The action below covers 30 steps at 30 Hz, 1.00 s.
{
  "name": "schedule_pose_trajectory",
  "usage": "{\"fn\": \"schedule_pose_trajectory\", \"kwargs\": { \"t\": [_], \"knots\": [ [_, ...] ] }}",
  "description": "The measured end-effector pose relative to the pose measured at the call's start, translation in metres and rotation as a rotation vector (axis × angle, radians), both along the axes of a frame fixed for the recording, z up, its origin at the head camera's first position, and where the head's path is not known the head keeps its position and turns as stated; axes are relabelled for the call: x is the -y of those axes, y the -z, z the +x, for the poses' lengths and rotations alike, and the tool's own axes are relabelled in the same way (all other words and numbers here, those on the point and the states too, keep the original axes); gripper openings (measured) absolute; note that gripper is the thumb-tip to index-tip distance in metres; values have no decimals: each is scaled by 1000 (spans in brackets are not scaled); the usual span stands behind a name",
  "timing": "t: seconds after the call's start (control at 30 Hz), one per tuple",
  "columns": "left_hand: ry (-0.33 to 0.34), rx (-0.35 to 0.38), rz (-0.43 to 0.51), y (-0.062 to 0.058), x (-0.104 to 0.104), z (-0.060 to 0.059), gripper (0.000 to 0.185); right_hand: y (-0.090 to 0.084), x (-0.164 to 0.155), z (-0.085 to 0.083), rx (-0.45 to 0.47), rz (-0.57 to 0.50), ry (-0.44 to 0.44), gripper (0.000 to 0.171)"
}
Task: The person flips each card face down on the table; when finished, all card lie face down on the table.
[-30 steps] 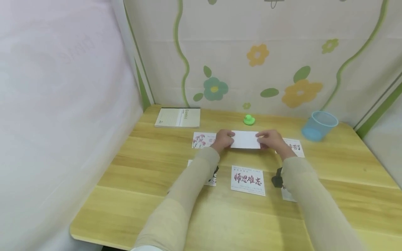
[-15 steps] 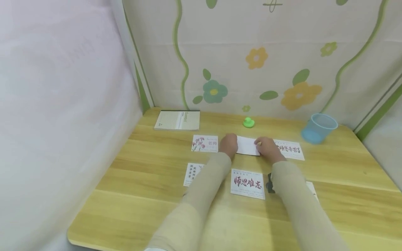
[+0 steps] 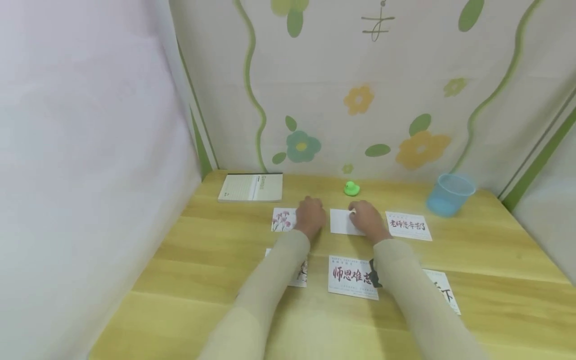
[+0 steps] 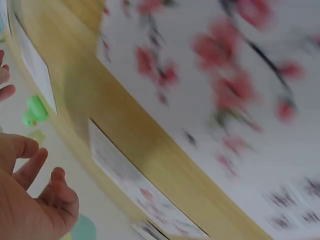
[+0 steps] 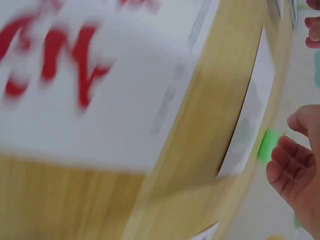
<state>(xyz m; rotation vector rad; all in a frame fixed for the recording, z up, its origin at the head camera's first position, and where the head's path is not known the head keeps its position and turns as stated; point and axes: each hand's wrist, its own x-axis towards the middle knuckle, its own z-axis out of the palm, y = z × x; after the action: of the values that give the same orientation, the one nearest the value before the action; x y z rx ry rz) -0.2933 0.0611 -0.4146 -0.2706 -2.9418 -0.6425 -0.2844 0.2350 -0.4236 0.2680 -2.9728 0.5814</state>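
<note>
A blank white card (image 3: 341, 221) lies flat on the wooden table in the back row's middle. My right hand (image 3: 368, 220) overlaps its right end in the head view; in the right wrist view its loosely bent fingers (image 5: 289, 159) hold nothing. My left hand (image 3: 310, 216) is left of the blank card and covers part of a card with pink flowers (image 3: 281, 220). The left wrist view shows relaxed fingers (image 4: 34, 167) with nothing between them. Red characters mark a card (image 3: 347, 275) in front of the blank one and another (image 3: 408, 226) to its right.
A green toy duck (image 3: 351, 188) stands behind the blank card. A notepad (image 3: 250, 188) lies back left, a blue plastic cup (image 3: 450, 196) stands back right. Partly under the sleeves are a front-left card (image 3: 299, 277) and a front-right card (image 3: 443, 290).
Both hands held the white card by its ends one second ago. The card now lies on the table; the left hand has moved off leftward, the right has let go. The head view has tilted up.
</note>
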Motion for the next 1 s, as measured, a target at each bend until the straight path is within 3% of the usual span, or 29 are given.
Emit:
{"fn": "schedule_pose_trajectory", "kwargs": {
  "t": [0.07, 0.23, 0.4, 0.47, 0.57, 0.7, 0.87, 1.0],
  "knots": [
    [-68, -8, -14, 4, 16, -9, 12, -2, 20, -3, 2, 5, -32, 23],
    [-260, -47, -135, -4, 56, -14, 24, -14, 62, -12, 89, -66, -63, 25],
    [-382, 86, -147, -18, 72, -11, 37, -22, 88, -13, 192, -201, -77, 35],
    [-378, 165, -97, -22, 71, -7, 41, -19, 93, -16, 229, -220, -79, 40],
    [-319, 231, -10, -24, 66, -1, 47, -18, 98, -17, 262, -210, -66, 46],
    [-282, 256, 128, -25, 58, 0, 54, -23, 105, -16, 276, -207, -41, 51],
    [-356, 296, 334, -23, 56, -8, 53, -28, 110, -14, 289, -265, 21, 52],
    [-426, 295, 612, -13, 63, -26, 40, -29, 109, -10, 299, -348, 58, 57]
  ]
}}
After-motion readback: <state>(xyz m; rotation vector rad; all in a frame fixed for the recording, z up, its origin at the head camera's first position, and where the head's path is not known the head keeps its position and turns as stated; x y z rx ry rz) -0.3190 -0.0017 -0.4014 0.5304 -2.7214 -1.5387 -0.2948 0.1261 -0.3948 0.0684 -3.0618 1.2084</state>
